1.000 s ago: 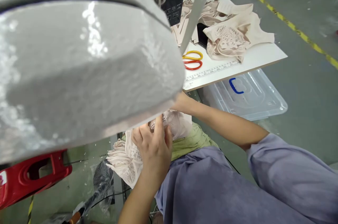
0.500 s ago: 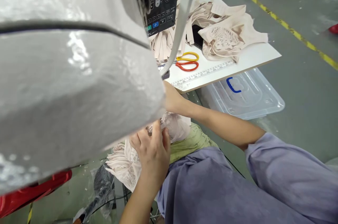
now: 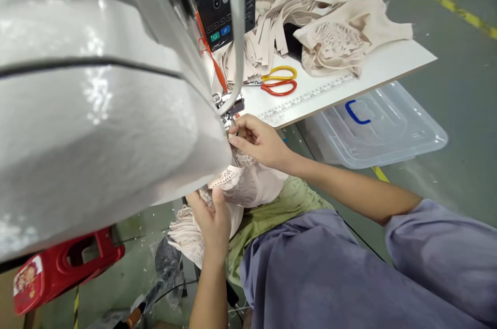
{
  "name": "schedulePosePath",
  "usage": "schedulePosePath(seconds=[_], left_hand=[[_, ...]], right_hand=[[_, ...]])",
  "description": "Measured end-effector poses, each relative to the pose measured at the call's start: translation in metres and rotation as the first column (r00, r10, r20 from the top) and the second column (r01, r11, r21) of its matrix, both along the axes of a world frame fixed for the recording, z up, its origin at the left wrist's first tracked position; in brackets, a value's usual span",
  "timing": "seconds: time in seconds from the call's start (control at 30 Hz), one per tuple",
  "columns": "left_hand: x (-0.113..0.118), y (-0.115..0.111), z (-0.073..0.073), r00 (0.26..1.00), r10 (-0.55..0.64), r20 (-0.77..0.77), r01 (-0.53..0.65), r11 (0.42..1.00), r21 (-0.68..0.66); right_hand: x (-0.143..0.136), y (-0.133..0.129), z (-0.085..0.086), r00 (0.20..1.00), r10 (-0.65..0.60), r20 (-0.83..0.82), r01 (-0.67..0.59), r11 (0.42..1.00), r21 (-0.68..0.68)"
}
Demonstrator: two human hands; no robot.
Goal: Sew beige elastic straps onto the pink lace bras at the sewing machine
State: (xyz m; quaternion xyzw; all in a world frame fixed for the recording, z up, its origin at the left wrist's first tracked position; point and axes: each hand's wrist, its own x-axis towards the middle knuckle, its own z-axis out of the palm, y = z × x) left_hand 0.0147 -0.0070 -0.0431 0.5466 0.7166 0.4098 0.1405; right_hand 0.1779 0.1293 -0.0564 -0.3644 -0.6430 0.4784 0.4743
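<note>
Pale pink lace fabric [image 3: 248, 184] hangs below the sewing machine's needle area [image 3: 228, 118] and over the lap. My left hand [image 3: 212, 215] is at the fabric's left edge, its thumb on the lace and its other fingertips partly hidden by the machine's white head [image 3: 97, 127]. Close beside the metal parts of the needle area is my right hand [image 3: 258, 143], fingers curled and thumb and forefinger pinched at the fabric's upper edge. What exactly sits in that pinch is too small to make out. More lace pieces [image 3: 186, 233] lie bunched below my left hand.
On the white table [image 3: 404, 62] lie scissors with yellow and red handles [image 3: 279, 80], a ruler strip [image 3: 306, 99], beige fabric strips [image 3: 267, 34] and a lace garment [image 3: 334, 47]. A control panel [image 3: 223, 8] stands behind. Below are a clear lidded box [image 3: 392, 127] and a red stool [image 3: 70, 272].
The view has shifted, uncovering the needle area. My right hand, formerly hidden behind the machine head, now shows beside the needle area. My left hand has moved lower left and turned, off the lace's top.
</note>
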Motion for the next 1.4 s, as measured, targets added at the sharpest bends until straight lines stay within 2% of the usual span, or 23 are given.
schedulePosePath(seconds=[0.1, 0.2, 0.33, 0.5, 0.67, 0.87, 1.07, 1.17, 1.23, 1.27, 1.3, 1.37, 1.4], left_hand=[[-0.008, 0.006, -0.004, 0.958, -0.037, 0.285, 0.078, 0.988, -0.132], [-0.01, 0.01, -0.004, 0.928, -0.005, 0.374, 0.069, 0.985, -0.156], [-0.007, 0.008, 0.002, 0.916, 0.014, 0.4, 0.06, 0.983, -0.173], [-0.005, 0.001, 0.01, 0.964, 0.031, 0.262, 0.004, 0.991, -0.131], [-0.008, -0.006, 0.011, 0.977, 0.032, 0.212, -0.018, 0.998, -0.067], [-0.011, -0.008, 0.013, 0.958, 0.037, 0.284, -0.017, 0.997, -0.073], [-0.015, -0.007, 0.015, 0.91, 0.033, 0.413, 0.008, 0.995, -0.098], [-0.023, -0.002, 0.017, 0.859, 0.029, 0.512, 0.033, 0.993, -0.111], [-0.028, 0.001, 0.018, 0.837, 0.014, 0.547, 0.097, 0.98, -0.174], [-0.029, 0.001, 0.017, 0.815, -0.026, 0.579, 0.182, 0.96, -0.212], [-0.028, 0.0, 0.017, 0.775, -0.084, 0.626, 0.297, 0.923, -0.244], [-0.02, -0.005, 0.014, 0.633, -0.203, 0.747, 0.558, 0.788, -0.26], [-0.016, -0.009, 0.013, 0.556, -0.238, 0.797, 0.663, 0.704, -0.253]], right_hand=[[0.006, -0.015, -0.006, 1.0, 0.03, 0.002, -0.03, 0.999, -0.017], [0.009, -0.027, -0.006, 0.998, 0.058, 0.029, -0.058, 0.998, -0.002], [0.009, -0.038, -0.004, 0.994, 0.071, 0.087, -0.075, 0.996, 0.037], [0.009, -0.042, -0.007, 0.993, 0.063, 0.103, -0.069, 0.996, 0.053], [0.018, -0.043, -0.015, 0.979, 0.142, 0.145, -0.148, 0.989, 0.03], [0.036, -0.044, -0.026, 0.921, 0.177, 0.348, -0.226, 0.968, 0.106], [0.054, -0.048, -0.043, 0.904, 0.094, 0.416, -0.222, 0.937, 0.27], [0.06, -0.056, -0.04, 0.923, 0.109, 0.369, -0.203, 0.953, 0.226], [0.06, -0.067, -0.031, 0.924, 0.221, 0.313, -0.281, 0.946, 0.162], [0.059, -0.075, -0.025, 0.898, 0.328, 0.294, -0.376, 0.918, 0.122], [0.058, -0.083, -0.019, 0.84, 0.462, 0.286, -0.501, 0.862, 0.079], [0.054, -0.102, -0.012, 0.653, 0.696, 0.297, -0.731, 0.682, 0.009], [0.053, -0.111, -0.011, 0.563, 0.763, 0.318, -0.8, 0.599, -0.019]])
